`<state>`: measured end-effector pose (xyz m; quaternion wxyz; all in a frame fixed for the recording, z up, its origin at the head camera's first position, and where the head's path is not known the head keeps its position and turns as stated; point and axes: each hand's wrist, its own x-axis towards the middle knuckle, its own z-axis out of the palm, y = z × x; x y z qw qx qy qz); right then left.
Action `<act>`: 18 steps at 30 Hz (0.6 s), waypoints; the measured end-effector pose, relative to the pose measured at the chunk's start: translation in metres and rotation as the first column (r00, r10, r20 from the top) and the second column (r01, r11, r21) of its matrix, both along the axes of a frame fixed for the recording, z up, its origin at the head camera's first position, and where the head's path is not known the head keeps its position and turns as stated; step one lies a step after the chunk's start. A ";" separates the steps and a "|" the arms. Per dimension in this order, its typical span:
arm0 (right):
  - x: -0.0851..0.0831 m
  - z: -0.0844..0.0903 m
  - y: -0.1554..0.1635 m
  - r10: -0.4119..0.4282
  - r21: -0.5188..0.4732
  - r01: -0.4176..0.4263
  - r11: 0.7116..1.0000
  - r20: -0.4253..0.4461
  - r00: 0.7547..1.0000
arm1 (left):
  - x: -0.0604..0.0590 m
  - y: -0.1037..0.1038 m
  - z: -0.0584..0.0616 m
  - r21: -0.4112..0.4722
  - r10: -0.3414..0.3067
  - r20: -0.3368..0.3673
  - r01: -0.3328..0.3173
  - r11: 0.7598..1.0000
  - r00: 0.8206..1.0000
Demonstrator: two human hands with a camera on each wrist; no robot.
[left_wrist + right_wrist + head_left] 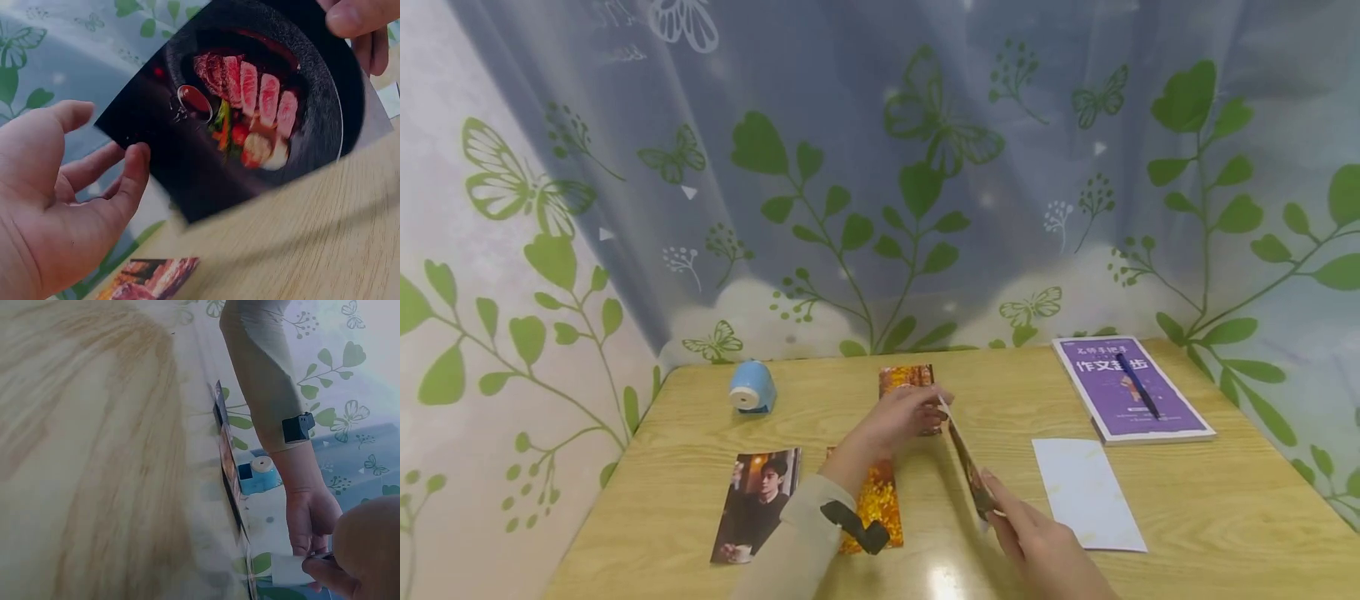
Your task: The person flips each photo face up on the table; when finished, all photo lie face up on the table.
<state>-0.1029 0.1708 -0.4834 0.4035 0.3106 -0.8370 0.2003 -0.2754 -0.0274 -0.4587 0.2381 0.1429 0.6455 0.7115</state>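
Note:
A photo print of sliced steak on a dark plate (250,106) is tilted up off the table, edge-on in the head view. My right hand (1037,533) pinches it at its near end; the thumb lies on the picture side in the left wrist view. My left hand (910,412) is at the print's far end, fingers spread around a corner with a gap between them. Below that hand lies a photo with orange tones (904,378), partly covered by it. A yellow-leaf photo (880,504) lies nearer, under the left forearm.
A portrait photo (752,508) lies at the left, with a blue pencil sharpener (752,387) behind it. At the right is a white card (1088,493), and beyond it a purple book (1131,392) with a dark pen (1138,387) on top. A patterned curtain hangs behind the table.

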 end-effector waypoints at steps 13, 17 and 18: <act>0.009 0.001 -0.003 -0.039 -0.137 0.092 0.986 0.345 0.938 | 0.003 0.017 0.000 -0.365 -0.030 -0.281 -0.078 0.928 0.959; 0.011 0.005 -0.003 -0.065 -0.197 0.258 0.946 0.663 0.745 | 0.003 0.021 -0.007 -0.392 -0.046 -0.295 -0.077 0.917 0.954; 0.011 0.005 -0.003 -0.081 -0.179 0.296 0.938 0.718 0.691 | 0.002 0.022 -0.010 -0.400 -0.050 -0.301 -0.079 0.913 0.952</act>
